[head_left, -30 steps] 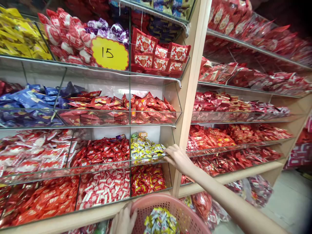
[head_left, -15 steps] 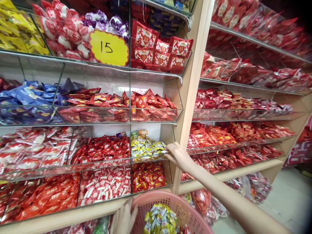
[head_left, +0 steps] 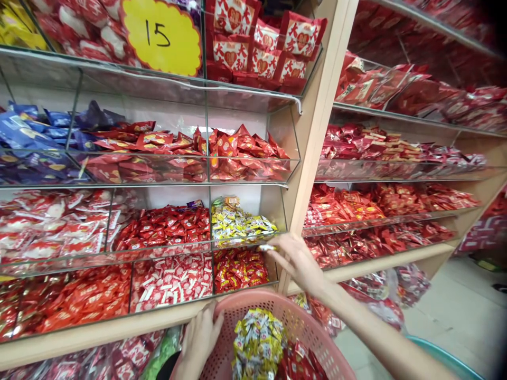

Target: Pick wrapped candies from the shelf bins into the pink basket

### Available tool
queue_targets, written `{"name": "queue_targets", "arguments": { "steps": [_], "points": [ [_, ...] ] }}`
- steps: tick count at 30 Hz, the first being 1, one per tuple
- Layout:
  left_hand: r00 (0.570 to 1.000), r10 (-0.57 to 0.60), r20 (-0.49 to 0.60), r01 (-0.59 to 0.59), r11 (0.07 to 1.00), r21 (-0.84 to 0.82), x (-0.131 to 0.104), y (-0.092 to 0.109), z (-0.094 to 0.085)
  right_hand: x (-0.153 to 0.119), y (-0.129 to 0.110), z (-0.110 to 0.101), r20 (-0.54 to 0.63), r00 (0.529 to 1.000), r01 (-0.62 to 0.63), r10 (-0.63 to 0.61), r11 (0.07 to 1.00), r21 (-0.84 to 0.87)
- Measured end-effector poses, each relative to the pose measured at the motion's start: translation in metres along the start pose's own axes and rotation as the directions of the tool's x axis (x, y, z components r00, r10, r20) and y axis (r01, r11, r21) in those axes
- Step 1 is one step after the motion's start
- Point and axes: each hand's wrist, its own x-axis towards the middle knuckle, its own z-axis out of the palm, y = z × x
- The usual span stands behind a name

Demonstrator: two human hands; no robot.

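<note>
Before a wall of clear-fronted shelf bins packed with wrapped sweets, the right hand (head_left: pixel 298 261) hangs just outside the bin of yellow-and-white candies (head_left: pixel 237 224), its fingers pinched narrow on one small candy (head_left: pixel 268 247) of that kind, level with the bin's front lip. Below, the left hand (head_left: pixel 200 340) wraps around the rim of a pink plastic basket (head_left: pixel 301 330), which already carries a heap of the same yellow-and-white sweets (head_left: pixel 257 343) with a few red ones beside them. Red packets fill the neighbouring bins, and a yellow tag marked 15 (head_left: pixel 161 35) hangs on the shelf above. The pinch on the single candy looks light, so it could slip and fall past the basket to the floor. If the one-handed hold on the rim lets the basket tilt, the heap could slide out.
</note>
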Motion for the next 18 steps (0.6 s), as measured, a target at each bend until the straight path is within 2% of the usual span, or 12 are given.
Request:
{"name": "queue_targets", "arguments": {
  "steps": [4, 7, 9, 12, 18],
  "points": [
    [0.999, 0.022, -0.028, -0.022, 1.000, 0.014, -0.001, -0.001, 0.001, -0.059, -0.003, 0.051, 0.109, 0.981, -0.177, 0.158, 0.966, 0.187],
    [0.998, 0.036, -0.044, -0.036, 0.999, -0.004, -0.002, 0.000, -0.001, -0.102, 0.005, 0.095, 0.181, 0.930, -0.361, 0.321, 0.893, 0.268],
    [0.999, 0.035, -0.039, -0.036, 0.999, -0.016, -0.002, 0.001, -0.003, -0.122, 0.011, 0.116, 0.232, 0.888, -0.452, 0.396, 0.845, 0.286],
    [0.999, 0.032, -0.029, -0.033, 0.999, -0.015, -0.002, 0.003, -0.005, -0.138, 0.017, 0.129, 0.268, 0.857, -0.509, 0.440, 0.802, 0.313],
    [0.999, 0.031, -0.028, -0.030, 0.999, 0.026, -0.002, 0.002, -0.003, -0.149, 0.029, 0.127, 0.231, 0.838, -0.544, 0.494, 0.790, 0.283]
  ]
}}
